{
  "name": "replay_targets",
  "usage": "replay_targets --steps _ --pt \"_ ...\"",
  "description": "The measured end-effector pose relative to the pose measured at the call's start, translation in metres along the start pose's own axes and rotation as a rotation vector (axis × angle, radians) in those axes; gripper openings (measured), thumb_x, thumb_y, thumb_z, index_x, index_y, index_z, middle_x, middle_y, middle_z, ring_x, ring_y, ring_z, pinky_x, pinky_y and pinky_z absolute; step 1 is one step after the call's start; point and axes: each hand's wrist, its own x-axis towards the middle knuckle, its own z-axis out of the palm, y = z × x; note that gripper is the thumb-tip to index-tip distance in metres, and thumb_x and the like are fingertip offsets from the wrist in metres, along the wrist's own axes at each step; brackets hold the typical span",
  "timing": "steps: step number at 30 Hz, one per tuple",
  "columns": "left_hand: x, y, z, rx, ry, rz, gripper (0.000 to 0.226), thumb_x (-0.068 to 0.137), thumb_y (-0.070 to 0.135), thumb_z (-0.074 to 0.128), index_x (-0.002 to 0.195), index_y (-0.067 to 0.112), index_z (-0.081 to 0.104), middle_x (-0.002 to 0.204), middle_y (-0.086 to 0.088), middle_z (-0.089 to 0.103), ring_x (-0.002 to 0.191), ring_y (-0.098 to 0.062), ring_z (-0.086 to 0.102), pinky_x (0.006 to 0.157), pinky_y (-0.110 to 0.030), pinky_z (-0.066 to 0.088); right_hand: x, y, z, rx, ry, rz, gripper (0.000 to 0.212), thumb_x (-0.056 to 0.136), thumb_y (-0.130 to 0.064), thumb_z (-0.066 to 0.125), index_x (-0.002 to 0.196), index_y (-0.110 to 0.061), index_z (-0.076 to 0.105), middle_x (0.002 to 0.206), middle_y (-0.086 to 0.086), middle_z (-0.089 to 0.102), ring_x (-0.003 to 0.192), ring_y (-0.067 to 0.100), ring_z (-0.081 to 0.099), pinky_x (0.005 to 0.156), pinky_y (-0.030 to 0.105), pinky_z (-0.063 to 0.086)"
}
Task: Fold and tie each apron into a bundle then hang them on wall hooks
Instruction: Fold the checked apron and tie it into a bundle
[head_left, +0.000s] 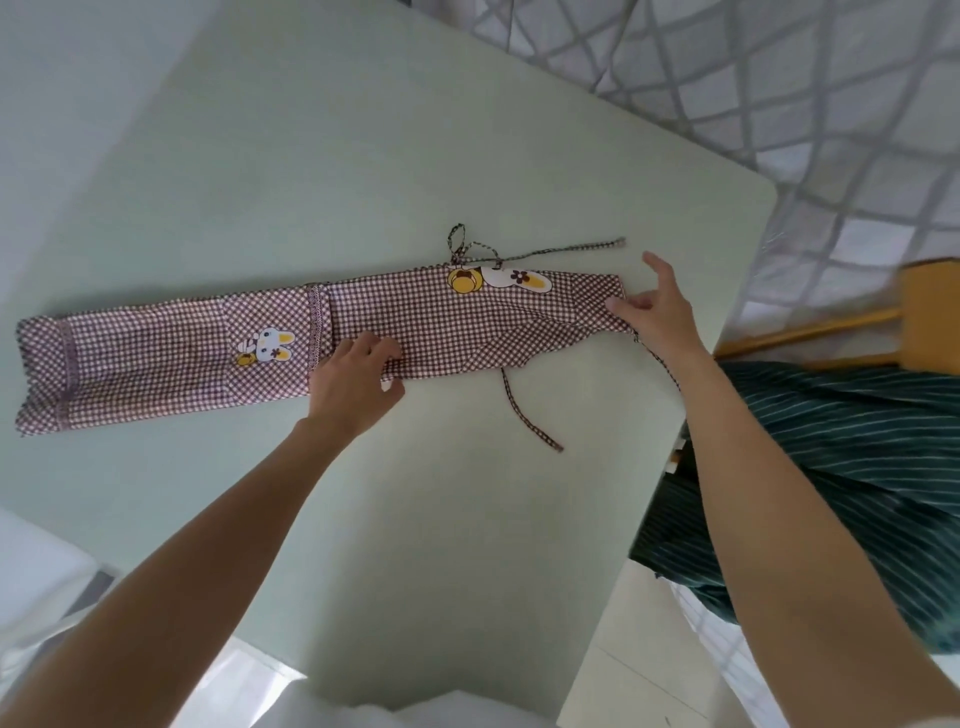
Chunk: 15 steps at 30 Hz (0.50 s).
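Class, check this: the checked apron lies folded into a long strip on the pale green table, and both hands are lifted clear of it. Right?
Not quite. The head view shows both hands touching the apron: left hand near its middle, right hand at its end. It does lie folded on the table.

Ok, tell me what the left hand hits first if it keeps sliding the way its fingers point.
The left hand rests on the folded apron, fingers pointing right along the strip. It would likely meet more apron cloth, then the right hand at the far end.
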Motion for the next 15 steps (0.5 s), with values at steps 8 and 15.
replay_targets --steps 8,15 --pt "0.003 0.002 0.002 0.039 -0.003 -0.006 0.035 0.082 0.036 0.059 0.114 0.023 0.052 0.111 0.002 0.058 0.104 -0.022 0.052 0.078 -0.039 0.047 0.023 0.007 0.014 -0.552 0.268 -0.341 0.046 0.092 -0.01 0.05 0.136 -0.023 0.043 0.112 0.012 0.055 0.092 0.026 0.056 0.077 0.035 0.044" --pt "-0.013 -0.023 0.001 -0.174 0.283 0.168 0.034 0.09 0.035 0.045 0.11 0.013 0.06 0.11 -0.004 0.061 0.103 -0.025 0.052 0.09 -0.043 0.046 -0.022 0.009 0.052 -0.602 0.456 -0.428 0.03 0.092 -0.015 0.052 0.122 -0.011 0.055 0.125 0.012 0.053 0.113 0.028 0.048 0.093 0.037 0.043"
